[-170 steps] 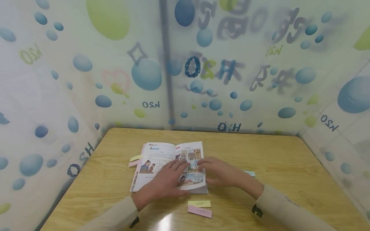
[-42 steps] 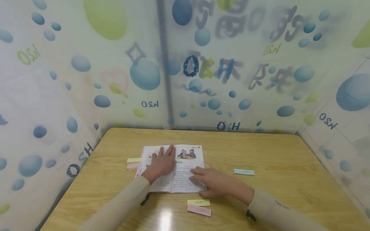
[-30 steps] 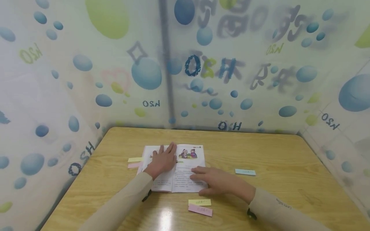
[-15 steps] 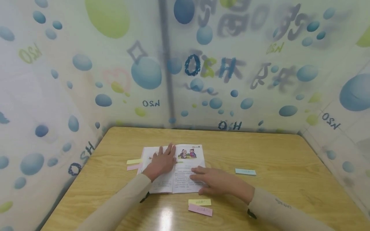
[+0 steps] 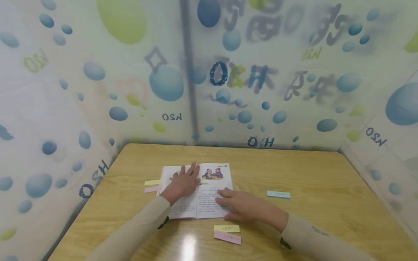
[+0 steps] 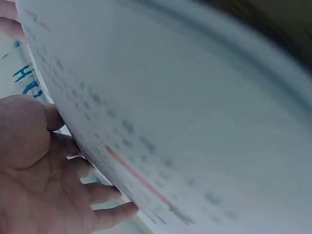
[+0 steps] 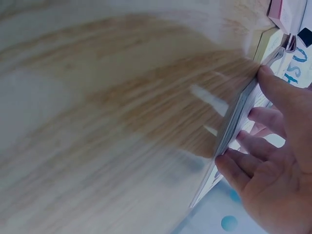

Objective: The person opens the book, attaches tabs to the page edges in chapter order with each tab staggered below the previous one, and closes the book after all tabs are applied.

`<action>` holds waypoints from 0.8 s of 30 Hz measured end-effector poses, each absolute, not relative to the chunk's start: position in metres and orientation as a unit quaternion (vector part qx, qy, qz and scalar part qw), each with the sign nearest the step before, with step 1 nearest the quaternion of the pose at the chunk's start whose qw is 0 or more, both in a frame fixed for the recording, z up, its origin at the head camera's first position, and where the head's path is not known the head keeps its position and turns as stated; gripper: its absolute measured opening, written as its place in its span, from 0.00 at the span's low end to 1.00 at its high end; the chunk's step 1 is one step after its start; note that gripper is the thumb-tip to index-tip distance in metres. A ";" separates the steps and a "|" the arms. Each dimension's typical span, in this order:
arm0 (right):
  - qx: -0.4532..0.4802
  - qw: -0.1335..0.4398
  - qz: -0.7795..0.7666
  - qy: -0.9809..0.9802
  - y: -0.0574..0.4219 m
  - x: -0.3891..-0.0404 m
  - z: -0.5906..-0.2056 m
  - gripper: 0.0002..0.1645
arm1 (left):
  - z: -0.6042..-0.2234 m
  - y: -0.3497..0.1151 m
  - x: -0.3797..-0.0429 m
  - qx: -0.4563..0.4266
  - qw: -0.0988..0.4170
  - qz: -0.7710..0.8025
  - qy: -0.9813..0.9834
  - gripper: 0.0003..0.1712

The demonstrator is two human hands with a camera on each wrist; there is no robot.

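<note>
An open book (image 5: 210, 195) with printed text and a cartoon picture lies on the table. My left hand (image 5: 183, 184) rests with spread, straight fingers on the left page, its fingertips near the fold at the top. My right hand (image 5: 243, 204) lies with extended fingers on the lower right page, its thumb by the near corner. In the right wrist view the right hand's thumb and fingertips touch the book's edge (image 7: 239, 114). Yellow (image 5: 152, 182) and pink (image 5: 152, 189) tabs stick out of the book's left side.
Just in front of the book a yellow slip (image 5: 226, 228) and a pink slip (image 5: 227, 237) lie overlapping, with handwriting on them. A light blue slip (image 5: 278, 194) lies to the right on the wooden table (image 5: 310, 174). A patterned curtain (image 5: 281, 90) hangs behind.
Since the earliest frame, the book shows a different spread, and my left hand has moved left and up to the left page. Over the last second or so, both hands stay nearly still.
</note>
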State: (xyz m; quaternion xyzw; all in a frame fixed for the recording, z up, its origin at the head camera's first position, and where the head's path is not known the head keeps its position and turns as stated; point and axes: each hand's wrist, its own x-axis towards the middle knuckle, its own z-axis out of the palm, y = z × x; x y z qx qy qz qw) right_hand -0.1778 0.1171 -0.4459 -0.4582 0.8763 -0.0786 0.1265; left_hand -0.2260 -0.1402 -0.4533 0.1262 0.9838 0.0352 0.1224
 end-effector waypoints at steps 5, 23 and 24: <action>-0.450 0.124 -0.074 0.881 0.118 -0.176 -0.449 0.38 | -0.454 -0.137 -0.227 0.131 0.117 0.033 0.984 0.35; -0.447 0.110 -0.065 0.885 0.111 -0.173 -0.443 0.38 | -0.442 -0.145 -0.204 0.147 0.133 0.026 0.980 0.36; -0.448 0.109 -0.066 0.885 0.111 -0.173 -0.443 0.38 | -0.441 -0.145 -0.202 0.150 0.136 0.024 0.979 0.36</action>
